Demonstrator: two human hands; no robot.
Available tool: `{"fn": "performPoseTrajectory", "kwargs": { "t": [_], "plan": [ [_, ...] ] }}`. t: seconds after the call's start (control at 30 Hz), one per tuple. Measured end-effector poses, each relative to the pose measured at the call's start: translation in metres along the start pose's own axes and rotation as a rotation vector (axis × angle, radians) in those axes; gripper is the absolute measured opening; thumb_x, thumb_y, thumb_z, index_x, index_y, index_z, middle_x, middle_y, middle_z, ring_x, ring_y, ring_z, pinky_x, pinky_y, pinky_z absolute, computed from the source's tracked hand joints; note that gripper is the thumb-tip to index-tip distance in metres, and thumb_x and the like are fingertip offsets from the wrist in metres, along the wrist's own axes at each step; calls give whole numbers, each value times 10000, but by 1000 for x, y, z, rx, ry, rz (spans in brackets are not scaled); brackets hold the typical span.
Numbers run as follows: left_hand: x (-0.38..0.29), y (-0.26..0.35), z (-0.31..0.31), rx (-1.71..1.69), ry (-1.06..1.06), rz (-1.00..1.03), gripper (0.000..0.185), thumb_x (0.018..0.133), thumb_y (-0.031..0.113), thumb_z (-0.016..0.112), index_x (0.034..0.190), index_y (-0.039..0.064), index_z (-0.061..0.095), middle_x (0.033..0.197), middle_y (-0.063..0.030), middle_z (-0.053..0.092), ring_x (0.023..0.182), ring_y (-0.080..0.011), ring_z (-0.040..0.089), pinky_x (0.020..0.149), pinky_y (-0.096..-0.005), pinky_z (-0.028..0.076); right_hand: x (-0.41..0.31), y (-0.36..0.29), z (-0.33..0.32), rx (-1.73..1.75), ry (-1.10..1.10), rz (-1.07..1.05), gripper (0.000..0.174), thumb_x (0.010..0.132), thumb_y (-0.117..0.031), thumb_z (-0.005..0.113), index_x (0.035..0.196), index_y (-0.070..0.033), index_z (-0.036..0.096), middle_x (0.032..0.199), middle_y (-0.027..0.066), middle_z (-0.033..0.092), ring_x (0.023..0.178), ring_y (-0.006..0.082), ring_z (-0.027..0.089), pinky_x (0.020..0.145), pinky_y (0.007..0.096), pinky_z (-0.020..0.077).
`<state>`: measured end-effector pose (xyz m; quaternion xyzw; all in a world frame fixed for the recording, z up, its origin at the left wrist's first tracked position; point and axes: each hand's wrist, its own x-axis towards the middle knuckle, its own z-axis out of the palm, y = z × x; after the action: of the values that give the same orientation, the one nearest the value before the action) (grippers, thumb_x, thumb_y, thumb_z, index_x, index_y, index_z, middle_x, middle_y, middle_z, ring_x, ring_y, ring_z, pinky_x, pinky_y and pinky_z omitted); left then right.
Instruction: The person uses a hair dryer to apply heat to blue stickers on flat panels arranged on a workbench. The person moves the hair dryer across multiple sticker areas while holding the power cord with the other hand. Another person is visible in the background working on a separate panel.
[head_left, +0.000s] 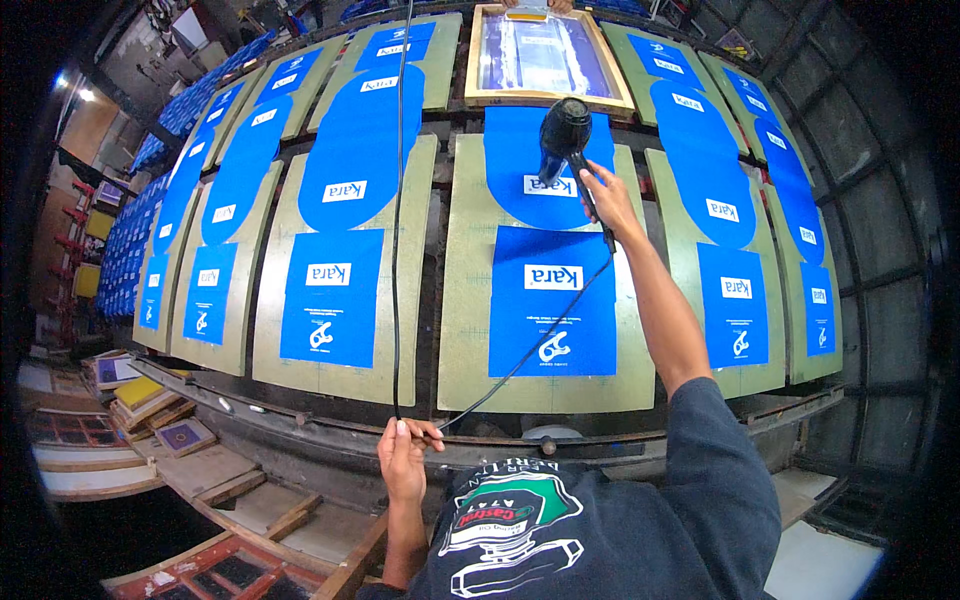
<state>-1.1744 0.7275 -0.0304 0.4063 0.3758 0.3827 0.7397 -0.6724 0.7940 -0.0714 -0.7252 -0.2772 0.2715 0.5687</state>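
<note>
My right hand (611, 199) grips the handle of a black hair dryer (566, 127), held above a blue round-ended panel (514, 146) with its nozzle towards the white printed patch. Below that panel, a blue rectangular piece (551, 322) with white print lies flat on a pale greenish board (465, 322). The dryer's shadow falls across its upper edge. Near the front rail, my left hand (405, 457) pinches the dryer's black cord (399, 225). From there one stretch runs up out of view, and the other slants up to the dryer's handle.
Several similar boards (337, 382) bearing blue printed pieces stand in rows on both sides. Beyond the dryer rests a wooden-framed printing screen (480, 60), with another person's hands (559, 6) at its far edge. A metal rail (337, 427) borders the front. Stacked frames (146, 401) lie at left.
</note>
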Motion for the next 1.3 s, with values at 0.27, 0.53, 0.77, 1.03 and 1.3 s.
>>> {"fn": "performPoseTrajectory", "kwargs": {
  "t": [0.27,0.53,0.77,1.03,1.3],
  "plan": [
    [-5,-10,-1,-3,14,6,309,1086,248,409,906,24,523,869,-193,658,715,-227,633,667,-348,539,-19,-4,0,23,-80,40,469,994,-312,610,1401,-85,561,666,45,596,477,140,560,408,291,422],
    [0,-8,9,30,-43,-2,326,1084,281,408,908,30,519,865,-215,654,680,-252,646,652,-348,543,-1,0,-12,17,37,30,456,996,-320,602,1395,-101,568,659,35,579,481,131,550,416,291,432],
    [-1,-11,11,-17,-28,-11,311,1086,245,404,899,22,511,860,-191,652,713,-227,628,660,-340,533,-9,14,-28,-45,37,-24,466,978,-308,636,1370,-60,587,675,28,586,514,117,553,448,295,429],
    [0,-5,17,30,-18,29,314,1090,249,395,902,27,514,856,-184,651,706,-221,622,659,-334,531,-13,4,-25,22,-34,46,449,991,-307,612,1381,-88,581,670,36,596,502,129,566,433,290,434],
    [-1,-7,21,38,-45,-8,308,1088,247,399,906,30,520,891,-197,665,720,-216,629,673,-337,531,6,5,-40,-26,52,14,472,996,-315,602,1410,-93,555,668,53,593,500,135,568,432,289,438]
  ]
}}
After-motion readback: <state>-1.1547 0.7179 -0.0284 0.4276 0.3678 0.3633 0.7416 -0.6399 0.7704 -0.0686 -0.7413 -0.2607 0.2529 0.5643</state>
